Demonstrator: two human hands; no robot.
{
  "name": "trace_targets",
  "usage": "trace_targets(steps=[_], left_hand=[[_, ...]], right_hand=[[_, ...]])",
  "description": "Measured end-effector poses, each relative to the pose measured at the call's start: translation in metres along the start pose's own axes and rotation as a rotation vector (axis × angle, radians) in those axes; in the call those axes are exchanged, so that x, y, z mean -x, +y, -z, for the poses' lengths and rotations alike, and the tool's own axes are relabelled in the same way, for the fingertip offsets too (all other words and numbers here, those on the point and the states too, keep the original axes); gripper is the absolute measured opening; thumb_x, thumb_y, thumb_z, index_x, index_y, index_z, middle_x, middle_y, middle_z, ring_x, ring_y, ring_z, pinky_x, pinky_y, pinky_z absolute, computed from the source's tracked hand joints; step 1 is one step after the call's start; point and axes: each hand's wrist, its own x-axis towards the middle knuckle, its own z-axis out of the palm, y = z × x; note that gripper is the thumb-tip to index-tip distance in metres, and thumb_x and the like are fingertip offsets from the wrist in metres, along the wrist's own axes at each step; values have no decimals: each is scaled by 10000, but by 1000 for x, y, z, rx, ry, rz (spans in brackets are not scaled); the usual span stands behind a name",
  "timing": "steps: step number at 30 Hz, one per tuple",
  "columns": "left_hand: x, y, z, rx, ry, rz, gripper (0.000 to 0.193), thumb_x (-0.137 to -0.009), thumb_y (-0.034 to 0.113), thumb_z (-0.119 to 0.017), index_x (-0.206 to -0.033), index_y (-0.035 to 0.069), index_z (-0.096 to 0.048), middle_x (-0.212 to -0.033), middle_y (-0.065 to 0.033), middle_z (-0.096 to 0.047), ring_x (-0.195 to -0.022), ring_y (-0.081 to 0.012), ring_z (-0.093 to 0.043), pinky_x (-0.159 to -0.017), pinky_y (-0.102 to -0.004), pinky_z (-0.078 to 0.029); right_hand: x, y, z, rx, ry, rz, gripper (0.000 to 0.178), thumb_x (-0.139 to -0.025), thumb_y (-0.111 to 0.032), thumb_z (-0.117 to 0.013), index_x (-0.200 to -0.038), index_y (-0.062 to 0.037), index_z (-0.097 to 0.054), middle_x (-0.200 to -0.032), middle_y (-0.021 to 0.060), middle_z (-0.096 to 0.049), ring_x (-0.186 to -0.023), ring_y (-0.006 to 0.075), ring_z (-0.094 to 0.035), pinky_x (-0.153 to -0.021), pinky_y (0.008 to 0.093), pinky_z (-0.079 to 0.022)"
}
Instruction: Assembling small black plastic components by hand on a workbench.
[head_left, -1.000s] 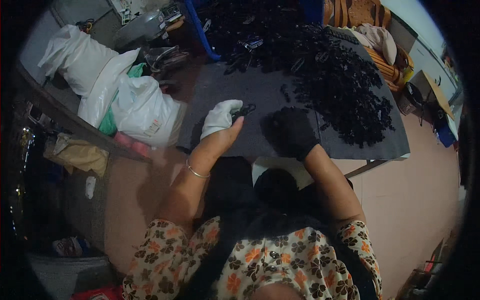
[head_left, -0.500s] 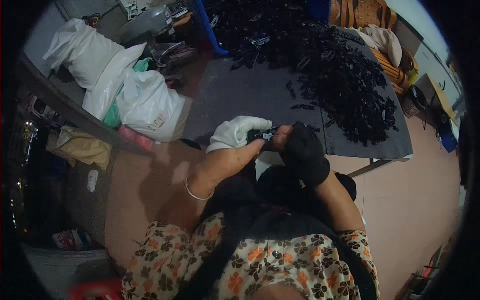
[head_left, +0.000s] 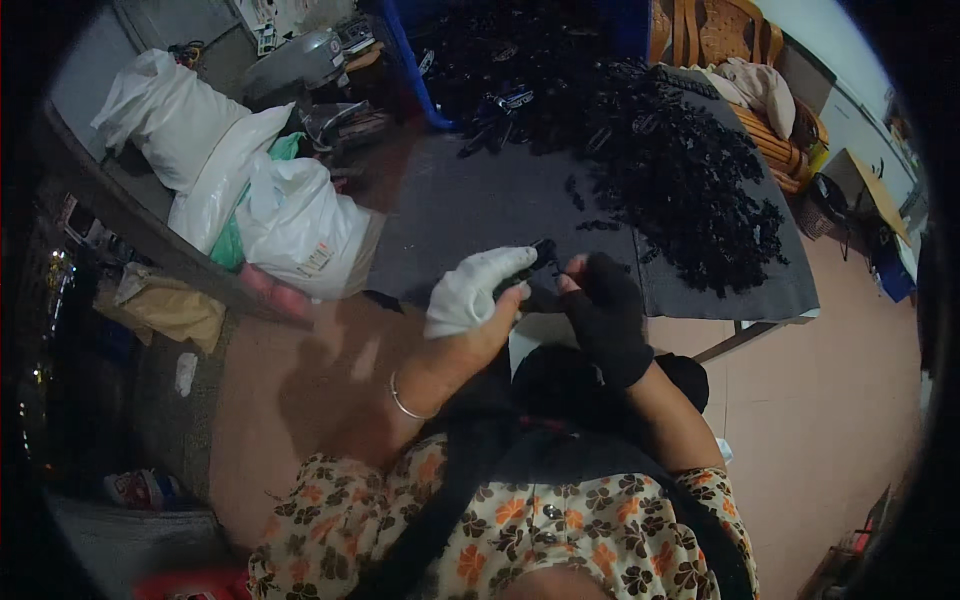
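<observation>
My left hand (head_left: 472, 296), in a white glove with the thumb bare, is closed around a small black plastic part (head_left: 543, 252). The part's upper end sticks out past the fingertips; the rest is hidden in the grip. Close beside it, my right hand (head_left: 610, 318) wears a black glove with bare fingertips. Its thumb and fingers are pinched together by the part; what they hold is too small and dark to make out. Both hands are over the near edge of a table with a dark grey cover (head_left: 480, 200). A heap of small black parts (head_left: 690, 190) spreads over the table's right side.
A blue crate (head_left: 412, 75) full of black parts stands at the table's far side. White sacks (head_left: 300, 220) lean at the left, behind a dark bar. A wooden chair (head_left: 710, 35) with a cloth stands far right, near a basket (head_left: 822, 205).
The black part has turned in my left hand, and its end now points up past the fingers. My right fingertips have drawn slightly away from it.
</observation>
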Motion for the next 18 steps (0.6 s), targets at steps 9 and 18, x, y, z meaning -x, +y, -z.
trace_targets(steps=[9, 18], left_hand=[[3, 6, -7, -284, 53, -412, 351, -749, 90, -647, -1086, 1, -600, -1092, -257, -576, -967, -369, -595, -836, -373, -489], [-4, -1, -7, -64, -146, -277, 195, -817, 41, -607, -1006, -5, -618, -915, -138, -647, -815, -234, -642, -708, -307, -509]], right_hand=[[-4, -8, -2, -620, -164, -387, 107, -846, -123, -569, -894, -29, -549, -774, 14, -551, -694, 99, -519, -653, 247, -432], [-16, 9, 27, -284, -349, -153, 235, -768, -199, -702, -895, -21, -615, -789, 70, -601, -743, 146, -561, -677, 298, -451]])
